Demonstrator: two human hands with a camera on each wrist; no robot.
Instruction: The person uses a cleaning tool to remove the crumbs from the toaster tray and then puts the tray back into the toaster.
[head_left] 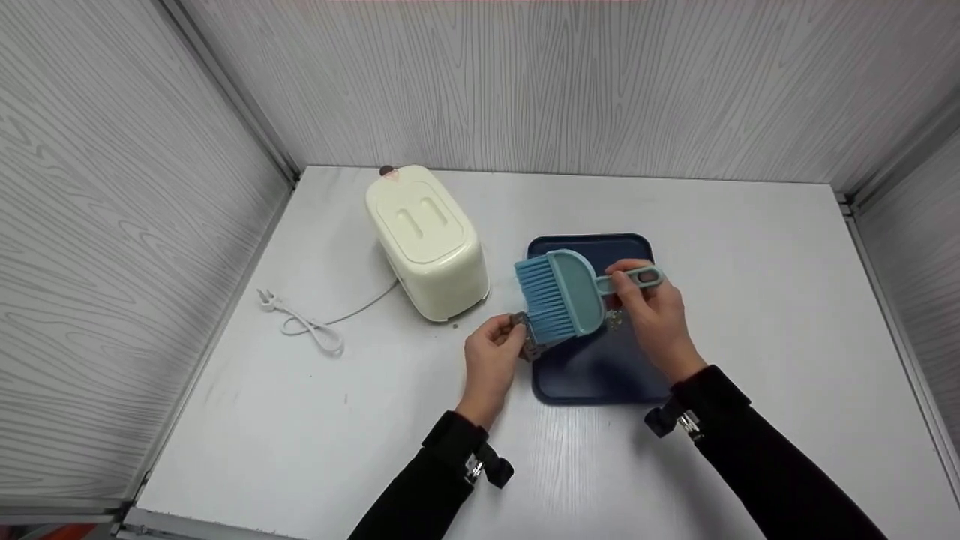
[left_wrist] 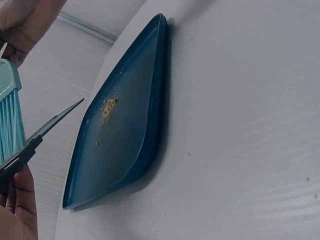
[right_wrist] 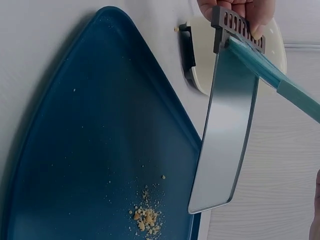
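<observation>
My left hand pinches the dark slotted end of a toaster crumb tray, a long thin metal plate. It is tilted over the left side of a dark blue tray. A light blue hand brush is in my right hand, gripped by its looped handle. The bristles lie against the crumb tray near its slotted end and cover most of it in the head view. Yellow-brown crumbs lie in a small heap on the blue tray, with finer specks scattered around.
A cream toaster lies back left of the hands, and its white cord and plug rest on the table to the left. Small crumbs dot the white tabletop. Grey wood-grain panels stand around the table's back and sides.
</observation>
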